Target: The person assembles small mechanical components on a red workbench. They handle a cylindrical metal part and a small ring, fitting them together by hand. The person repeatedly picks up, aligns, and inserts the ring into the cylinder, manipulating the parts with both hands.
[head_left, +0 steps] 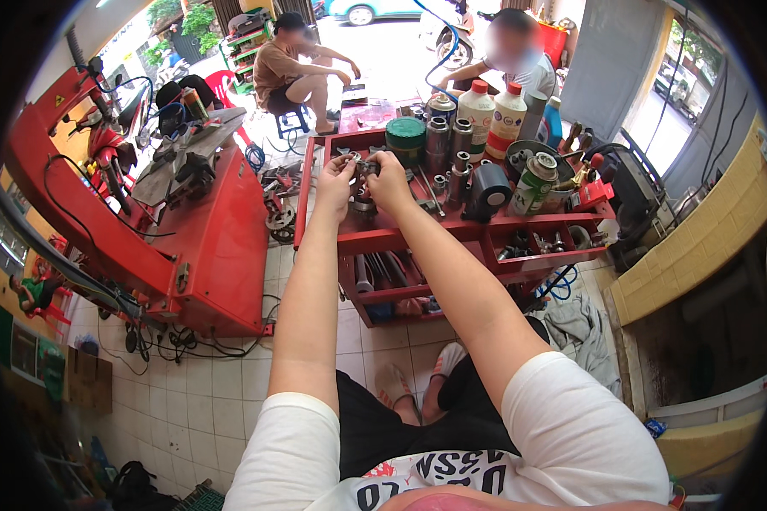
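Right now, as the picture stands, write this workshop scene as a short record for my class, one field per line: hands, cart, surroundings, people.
Left hand: left hand raised, fingers at a small metal part
Right hand: right hand beside it, fingers on the same part; exact kind too small to tell
Surface below: red cart
On cart: green tub, two red-capped bottles, green-and-white can
Left of cart: large red machine
Floor: pale tiles
Others: seated person in brown; another person beyond the bottles

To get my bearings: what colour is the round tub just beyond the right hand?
Green; the round tub shows in the head view.
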`<state>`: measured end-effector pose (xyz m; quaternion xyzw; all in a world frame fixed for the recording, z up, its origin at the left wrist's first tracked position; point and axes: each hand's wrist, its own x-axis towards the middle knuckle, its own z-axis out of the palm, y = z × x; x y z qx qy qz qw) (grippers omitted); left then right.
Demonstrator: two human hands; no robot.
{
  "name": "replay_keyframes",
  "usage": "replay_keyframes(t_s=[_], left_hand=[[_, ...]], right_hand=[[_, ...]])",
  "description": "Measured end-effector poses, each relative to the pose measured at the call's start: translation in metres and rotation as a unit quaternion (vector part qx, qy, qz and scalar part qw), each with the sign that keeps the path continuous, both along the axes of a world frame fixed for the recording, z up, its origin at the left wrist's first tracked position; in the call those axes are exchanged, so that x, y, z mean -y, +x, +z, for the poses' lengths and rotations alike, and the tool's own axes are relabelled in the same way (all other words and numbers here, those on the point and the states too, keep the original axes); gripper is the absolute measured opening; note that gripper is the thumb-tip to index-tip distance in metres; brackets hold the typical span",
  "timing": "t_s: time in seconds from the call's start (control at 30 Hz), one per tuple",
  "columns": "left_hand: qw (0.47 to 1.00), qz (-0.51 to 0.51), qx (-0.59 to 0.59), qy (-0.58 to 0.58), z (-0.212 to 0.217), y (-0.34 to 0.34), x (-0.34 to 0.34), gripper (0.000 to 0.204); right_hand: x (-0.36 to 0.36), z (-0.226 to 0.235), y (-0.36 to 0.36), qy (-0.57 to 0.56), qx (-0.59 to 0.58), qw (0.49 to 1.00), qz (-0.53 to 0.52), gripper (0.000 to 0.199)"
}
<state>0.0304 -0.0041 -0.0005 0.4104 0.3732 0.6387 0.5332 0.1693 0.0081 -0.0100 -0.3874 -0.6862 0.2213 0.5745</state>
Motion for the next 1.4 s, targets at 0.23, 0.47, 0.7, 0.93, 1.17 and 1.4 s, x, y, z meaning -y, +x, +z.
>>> replay_keyframes(t_s=[0.23, 0.47, 0.7, 0.93, 1.17, 1.4], left_hand=[[1.000, 0.008, 0.010, -0.001, -0.003, -0.005, 0.000, 0.019], [1.000, 0.008, 0.022, -0.019, 0.013, 0.008, 0.011, 0.019], [0.999, 0.007, 0.037, -0.024, 0.009, -0.002, 0.008, 0.018], [0.997, -0.022, 0.068, -0.023, 0.008, -0.006, 0.009, 0.017], [0.997, -0.017, 0.072, -0.014, 0.010, 0.001, 0.015, 0.019], [0.999, -0.018, 0.031, 0.002, 0.008, -0.003, 0.010, 0.022]], right_hand=[[0.026, 0.023, -0.004, -0.037, -0.047, 0.998, 0.011, 0.025], [0.027, 0.023, 0.006, -0.057, -0.039, 0.997, 0.021, 0.038], [0.022, 0.019, -0.003, -0.074, -0.069, 0.994, 0.047, 0.040], [0.015, 0.011, -0.003, 0.011, 0.001, 1.000, -0.013, 0.036], [0.017, 0.009, 0.001, 0.035, 0.029, 0.999, -0.024, 0.033], [0.019, 0.014, -0.002, 0.036, 0.019, 0.999, -0.018, 0.035]])
